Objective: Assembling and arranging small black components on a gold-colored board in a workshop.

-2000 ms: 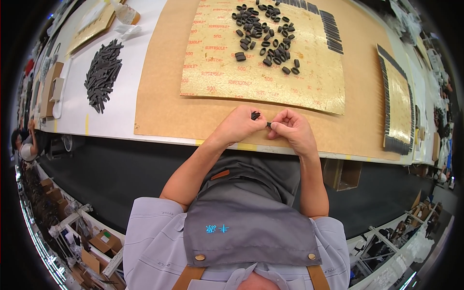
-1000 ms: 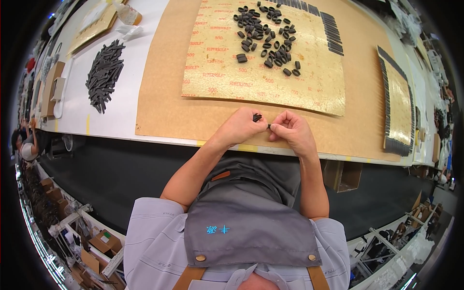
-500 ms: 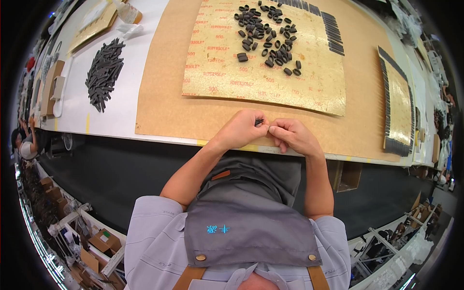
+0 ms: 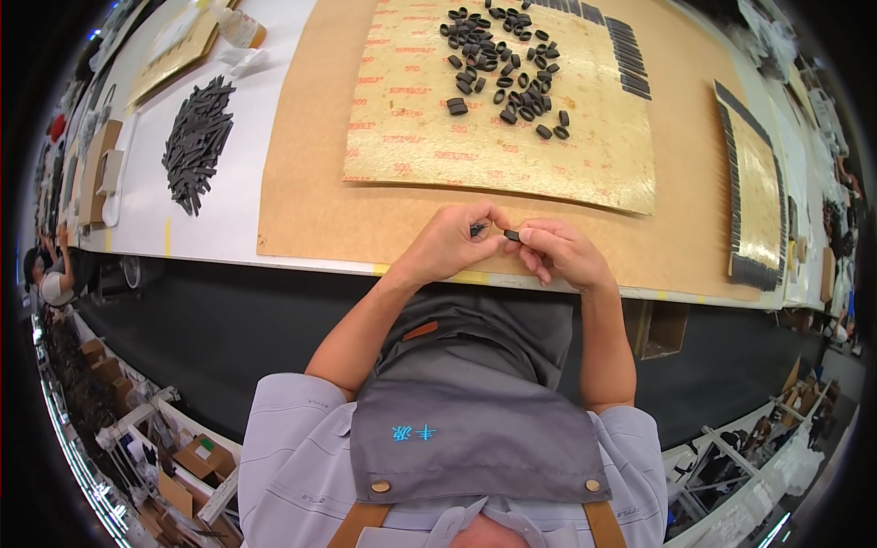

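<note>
Just beyond the table's near edge, my two hands meet over the brown paper. My left hand (image 4: 449,245) is curled round a few short black strips (image 4: 477,229), mostly hidden in its fingers. Between the thumb and fingertips of my right hand (image 4: 565,254) is a small black loop (image 4: 512,236), which looks like a folded strip; the left fingertips are close beside it. Beyond the hands lies a gold sheet (image 4: 411,155) with red print. Many black loops (image 4: 525,82) are scattered over it, some on their sides, some standing.
At the left, a pile of black strips (image 4: 196,146) lies on the white tabletop. Black strips (image 4: 628,59) line the gold sheet's far right edge. Another gold board (image 4: 756,192) edged with strips is at the right. A bottle (image 4: 245,32) and cardboard box (image 4: 99,173) stand at the left.
My fingers have shifted, and the small black loop now shows at the right fingertips. My left thumb and forefinger have opened a little, still round the strips.
</note>
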Motion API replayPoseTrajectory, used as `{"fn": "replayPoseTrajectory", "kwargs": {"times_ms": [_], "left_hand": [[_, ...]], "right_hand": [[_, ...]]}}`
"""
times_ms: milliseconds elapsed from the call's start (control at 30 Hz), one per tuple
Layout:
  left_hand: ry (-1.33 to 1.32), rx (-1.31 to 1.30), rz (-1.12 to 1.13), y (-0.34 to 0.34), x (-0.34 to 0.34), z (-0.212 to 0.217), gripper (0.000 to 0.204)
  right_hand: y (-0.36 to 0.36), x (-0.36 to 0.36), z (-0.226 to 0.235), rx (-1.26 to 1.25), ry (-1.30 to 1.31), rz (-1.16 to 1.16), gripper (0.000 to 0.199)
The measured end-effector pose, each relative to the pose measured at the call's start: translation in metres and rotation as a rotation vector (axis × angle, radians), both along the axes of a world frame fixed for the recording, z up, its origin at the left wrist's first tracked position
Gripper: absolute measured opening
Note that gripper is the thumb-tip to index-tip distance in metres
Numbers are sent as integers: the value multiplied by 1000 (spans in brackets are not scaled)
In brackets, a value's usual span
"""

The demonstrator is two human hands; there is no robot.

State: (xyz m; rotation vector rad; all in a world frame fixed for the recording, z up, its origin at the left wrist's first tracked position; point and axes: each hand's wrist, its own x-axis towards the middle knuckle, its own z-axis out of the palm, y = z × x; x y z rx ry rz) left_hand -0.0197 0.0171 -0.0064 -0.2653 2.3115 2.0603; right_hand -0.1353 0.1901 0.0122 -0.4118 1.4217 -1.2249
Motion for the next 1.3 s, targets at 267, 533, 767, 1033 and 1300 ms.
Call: {"fn": "replayPoseTrajectory", "kwargs": {"times_ms": [267,533,767,1033,1300], "left_hand": [[137,-125,53,-5,11,-6,16],[172,18,-63,5,16,1,14],[17,703,-66,-7,9,-1,20],[245,1038,248,5,2,-8,31],[217,967,123,17,0,-12,31]], "right_hand": [[-13,16,-6,16,286,-29,30],[-1,22,6,23,124,21,26],[-20,16,1,-43,527,-339,16],[-45,24,34,-4,803,-238,14],[-49,50,7,-164,449,-317,9]]}}
